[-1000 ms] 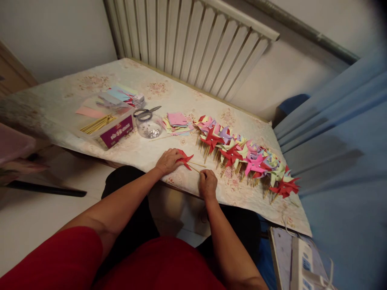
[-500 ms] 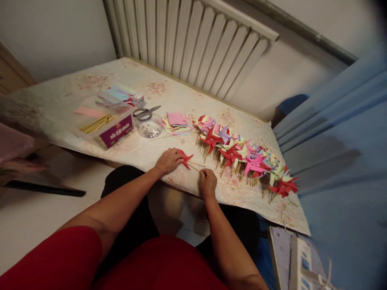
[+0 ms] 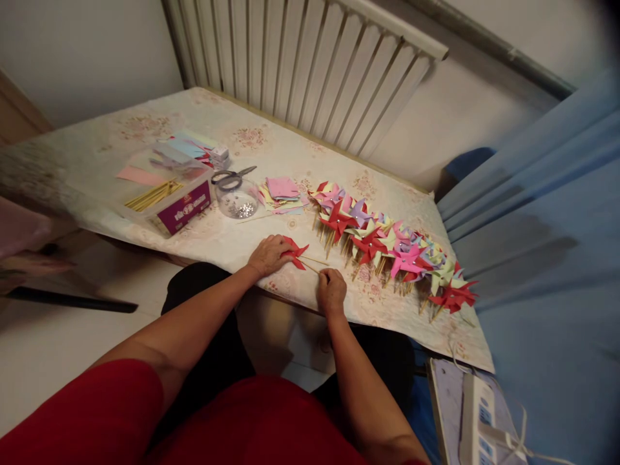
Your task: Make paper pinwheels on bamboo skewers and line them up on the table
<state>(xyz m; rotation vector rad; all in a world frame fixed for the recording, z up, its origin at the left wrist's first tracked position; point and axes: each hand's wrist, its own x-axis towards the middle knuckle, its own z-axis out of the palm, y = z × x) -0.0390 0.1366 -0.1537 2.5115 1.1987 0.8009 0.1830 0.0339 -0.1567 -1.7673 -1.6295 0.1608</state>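
Note:
A red paper pinwheel [image 3: 297, 254] lies low over the table near its front edge, with my left hand [image 3: 269, 254] closed on its left side and covering part of it. From the pinwheel a thin wooden stick [image 3: 311, 268] runs down to the right, and my right hand [image 3: 332, 290] pinches its far end. Another thin stick [image 3: 316, 260] lies just above, its left end close to the pinwheel. To the right, many finished pinwheels [image 3: 371, 245] in red, pink, yellow and purple lie in overlapping rows, their sticks pointing toward me.
On the left stand a clear plastic box [image 3: 186, 210] of sticks and a round dish [image 3: 237, 201] of small shiny pins. Scissors [image 3: 232, 177] rest across the dish's rim. Beside it lies a stack of coloured paper [image 3: 282, 190]. A power strip [image 3: 479, 420] sits at lower right.
Both hands keep their hold on the pinwheel and stick. More of the red pinwheel shows beside my left fingers. The view has shifted slightly.

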